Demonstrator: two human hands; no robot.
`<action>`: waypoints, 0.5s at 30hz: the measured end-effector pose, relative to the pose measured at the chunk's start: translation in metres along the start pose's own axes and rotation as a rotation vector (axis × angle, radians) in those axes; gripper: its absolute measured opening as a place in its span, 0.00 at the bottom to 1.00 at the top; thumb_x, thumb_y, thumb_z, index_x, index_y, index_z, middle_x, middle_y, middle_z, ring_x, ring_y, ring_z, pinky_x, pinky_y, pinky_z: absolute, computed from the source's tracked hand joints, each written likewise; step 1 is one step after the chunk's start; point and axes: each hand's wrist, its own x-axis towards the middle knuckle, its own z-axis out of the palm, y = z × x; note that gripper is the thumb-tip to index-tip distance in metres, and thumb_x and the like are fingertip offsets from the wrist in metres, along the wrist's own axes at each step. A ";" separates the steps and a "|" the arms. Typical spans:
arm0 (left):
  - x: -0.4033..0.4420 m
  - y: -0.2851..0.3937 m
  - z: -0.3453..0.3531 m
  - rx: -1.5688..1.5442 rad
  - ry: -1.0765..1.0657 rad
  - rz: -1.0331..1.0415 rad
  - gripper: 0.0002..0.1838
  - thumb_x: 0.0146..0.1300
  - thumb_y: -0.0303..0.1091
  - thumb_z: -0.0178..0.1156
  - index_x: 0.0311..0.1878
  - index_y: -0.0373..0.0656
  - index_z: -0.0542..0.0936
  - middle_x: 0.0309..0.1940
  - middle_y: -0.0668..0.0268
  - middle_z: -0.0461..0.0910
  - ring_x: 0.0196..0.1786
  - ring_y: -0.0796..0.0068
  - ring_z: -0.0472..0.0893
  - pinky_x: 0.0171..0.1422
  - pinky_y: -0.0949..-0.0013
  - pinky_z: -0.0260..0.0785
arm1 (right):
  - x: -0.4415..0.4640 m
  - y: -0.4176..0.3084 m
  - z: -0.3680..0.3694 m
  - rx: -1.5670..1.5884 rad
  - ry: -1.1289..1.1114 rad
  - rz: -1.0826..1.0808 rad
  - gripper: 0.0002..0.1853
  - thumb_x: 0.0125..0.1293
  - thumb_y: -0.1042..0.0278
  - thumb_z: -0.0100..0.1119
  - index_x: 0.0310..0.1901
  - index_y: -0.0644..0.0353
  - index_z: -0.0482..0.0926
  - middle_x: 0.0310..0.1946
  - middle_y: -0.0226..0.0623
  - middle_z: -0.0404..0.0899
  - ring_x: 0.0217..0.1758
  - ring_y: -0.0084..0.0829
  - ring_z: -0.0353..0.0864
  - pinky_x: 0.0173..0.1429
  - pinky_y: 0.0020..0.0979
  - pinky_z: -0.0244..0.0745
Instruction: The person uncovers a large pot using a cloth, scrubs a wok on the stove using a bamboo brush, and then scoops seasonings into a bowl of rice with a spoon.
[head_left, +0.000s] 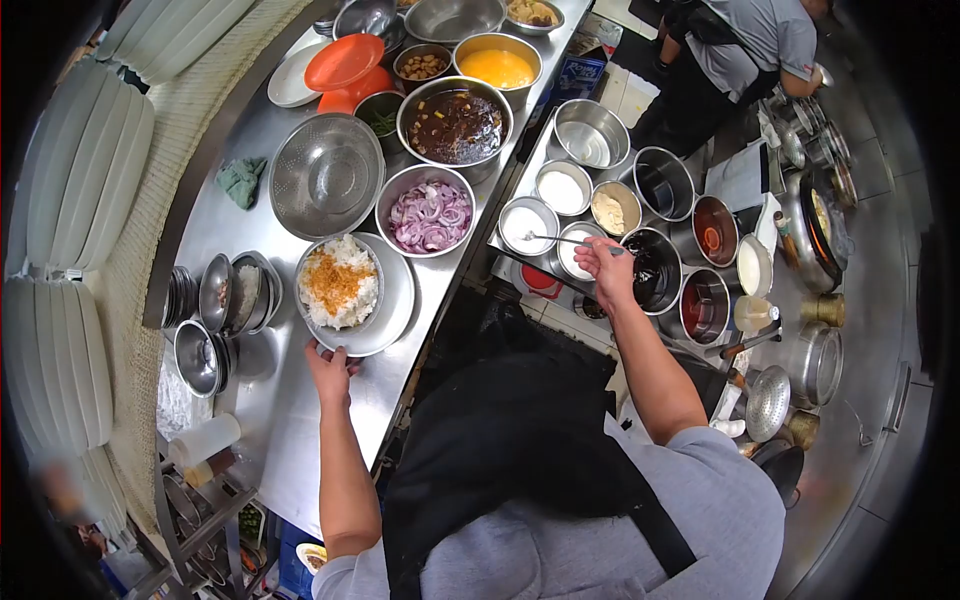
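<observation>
My right hand (610, 268) is closed on the handle of a metal spoon (565, 240). The spoon's tip is at a metal container of white powder (522, 228), and its handle crosses a second white-filled container (575, 262). My left hand (331, 370) has thumb and fingers at the near rim of a silvery plate (398, 310); its grip is partly hidden. On this plate sits a bowl (376, 312) of white rice topped with orange-brown crumbs (337, 280).
A bowl of sliced red onions (430, 217), a colander (327, 175), a pot of dark sauce (455, 122) and a pot of yellow liquid (497, 67) stand on the left counter. Sauce pots (652, 270) crowd the right side. A co-worker (745, 50) stands at the upper right.
</observation>
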 end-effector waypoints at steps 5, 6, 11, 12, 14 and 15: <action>-0.007 0.006 0.002 -0.028 -0.008 0.009 0.30 0.67 0.26 0.53 0.69 0.42 0.54 0.42 0.58 0.77 0.32 0.72 0.82 0.29 0.73 0.73 | 0.011 0.009 0.008 -0.101 0.038 -0.015 0.12 0.71 0.69 0.54 0.45 0.72 0.77 0.34 0.48 0.84 0.33 0.31 0.85 0.37 0.25 0.80; -0.010 0.009 0.004 -0.045 -0.007 0.008 0.30 0.68 0.24 0.53 0.70 0.40 0.53 0.40 0.59 0.76 0.31 0.72 0.82 0.28 0.74 0.73 | 0.012 0.009 0.009 -0.098 0.040 -0.013 0.12 0.71 0.69 0.54 0.45 0.72 0.77 0.34 0.48 0.84 0.34 0.31 0.85 0.38 0.25 0.80; -0.007 0.003 0.002 -0.041 -0.010 0.012 0.30 0.69 0.26 0.53 0.70 0.40 0.53 0.39 0.59 0.76 0.31 0.72 0.82 0.27 0.74 0.73 | 0.015 0.013 0.012 -0.076 0.032 -0.010 0.11 0.71 0.69 0.54 0.45 0.72 0.77 0.34 0.47 0.84 0.34 0.30 0.85 0.37 0.24 0.80; -0.007 0.002 0.002 -0.047 -0.012 0.012 0.30 0.69 0.26 0.53 0.71 0.40 0.53 0.39 0.59 0.76 0.31 0.73 0.82 0.27 0.74 0.73 | 0.015 0.015 0.012 -0.071 0.034 -0.007 0.11 0.72 0.69 0.54 0.45 0.71 0.77 0.35 0.47 0.84 0.33 0.30 0.85 0.37 0.24 0.80; -0.005 -0.001 0.002 -0.048 -0.008 0.015 0.30 0.69 0.25 0.53 0.71 0.41 0.53 0.39 0.59 0.75 0.31 0.73 0.82 0.26 0.75 0.73 | 0.016 0.016 0.012 -0.066 0.035 -0.005 0.11 0.72 0.69 0.54 0.45 0.71 0.77 0.35 0.47 0.84 0.33 0.30 0.85 0.37 0.24 0.80; -0.004 -0.002 0.002 -0.046 -0.004 0.015 0.31 0.69 0.25 0.53 0.71 0.41 0.53 0.39 0.59 0.75 0.30 0.73 0.82 0.26 0.75 0.72 | 0.016 0.017 0.012 -0.055 0.035 -0.001 0.11 0.72 0.69 0.54 0.45 0.71 0.77 0.35 0.48 0.84 0.33 0.31 0.85 0.37 0.24 0.80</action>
